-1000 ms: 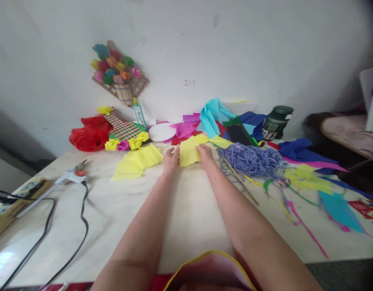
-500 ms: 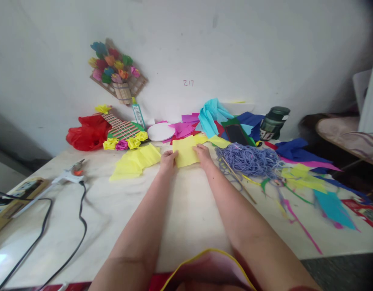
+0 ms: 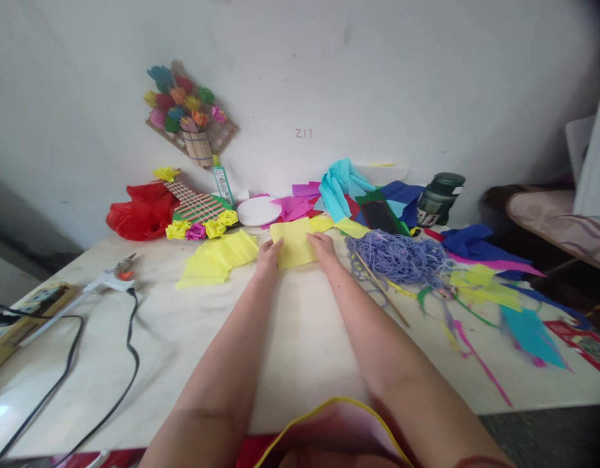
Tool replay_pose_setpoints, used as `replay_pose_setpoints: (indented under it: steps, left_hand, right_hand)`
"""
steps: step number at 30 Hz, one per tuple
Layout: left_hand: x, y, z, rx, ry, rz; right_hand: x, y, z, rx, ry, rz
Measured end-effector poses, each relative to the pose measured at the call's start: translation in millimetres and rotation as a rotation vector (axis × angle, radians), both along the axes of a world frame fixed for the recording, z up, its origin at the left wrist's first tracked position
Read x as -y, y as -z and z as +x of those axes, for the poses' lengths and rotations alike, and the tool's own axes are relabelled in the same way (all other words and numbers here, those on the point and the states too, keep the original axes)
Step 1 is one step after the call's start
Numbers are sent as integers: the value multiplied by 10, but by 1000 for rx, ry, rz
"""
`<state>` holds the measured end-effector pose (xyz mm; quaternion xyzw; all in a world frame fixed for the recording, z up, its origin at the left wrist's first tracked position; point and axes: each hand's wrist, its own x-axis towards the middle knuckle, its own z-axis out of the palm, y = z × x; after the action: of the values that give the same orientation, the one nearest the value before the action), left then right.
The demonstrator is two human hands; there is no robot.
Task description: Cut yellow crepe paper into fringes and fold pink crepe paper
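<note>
A rectangular piece of yellow crepe paper (image 3: 294, 244) is held up between my two hands near the middle of the table. My left hand (image 3: 269, 255) pinches its left edge, and my right hand (image 3: 323, 248) grips the right edge. To the left lies a larger creased sheet of yellow crepe paper (image 3: 216, 259). Just behind the held piece, more yellow paper strips (image 3: 351, 227) lie on the table. A heap of purple-blue yarn (image 3: 402, 257) sits to the right of my right hand, with a thin stick (image 3: 382, 289) beside it.
A glue gun (image 3: 112, 281) with a black cord and a power strip (image 3: 31, 309) are on the left. At the back stand a stick-and-paper-flower craft (image 3: 197, 205), a white disc (image 3: 258, 212) and a dark green jar (image 3: 441, 198). Coloured paper scraps (image 3: 531, 335) lie on the right.
The held yellow paper and both hands have shifted slightly to the left. Both hands keep their grip on its edges.
</note>
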<state>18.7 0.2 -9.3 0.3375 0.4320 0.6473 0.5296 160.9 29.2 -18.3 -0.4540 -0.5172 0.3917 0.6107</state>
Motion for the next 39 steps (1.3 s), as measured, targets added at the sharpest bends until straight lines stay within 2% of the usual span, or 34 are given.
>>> replay_pose_setpoints:
  steps: [3,6,9,12,15,22,24,27,29,31,34,39]
  left_hand:
    - [0,14,5,40,80,0]
    - [-21,51,6,-19,-12,23]
    - [-52,83,-10,-205,-162,35]
    - [-70,86,-37,-397,-256,2]
    - [-74,75,-52,-481,-279,0]
    - [-88,96,-83,-534,-291,16]
    - [-95,107,-101,-555,-300,19]
    - [-101,116,-119,-582,-315,15]
    - [-101,117,-122,-584,-321,15]
    - [-96,114,-123,-578,-327,16]
    - [-84,104,-129,-580,-351,13]
    - [-75,85,-133,-621,-424,-15]
  right_hand:
    - [3,-4,-4,-11,-14,-12]
    - [29,-29,-12,-4,-31,-48]
    - [57,-51,-29,-31,-75,-102]
    - [68,-63,-45,-69,-102,-129]
    - [65,-75,-53,-92,-102,-145]
    - [65,-123,-35,-102,-78,-177]
    - [72,-141,0,43,35,-143]
    - [101,-179,70,458,327,-66]
    - [132,-206,101,720,431,-44]
    - [167,-229,104,923,435,-38]
    - [215,-246,70,1143,362,-72]
    - [248,-259,22,1292,284,-140]
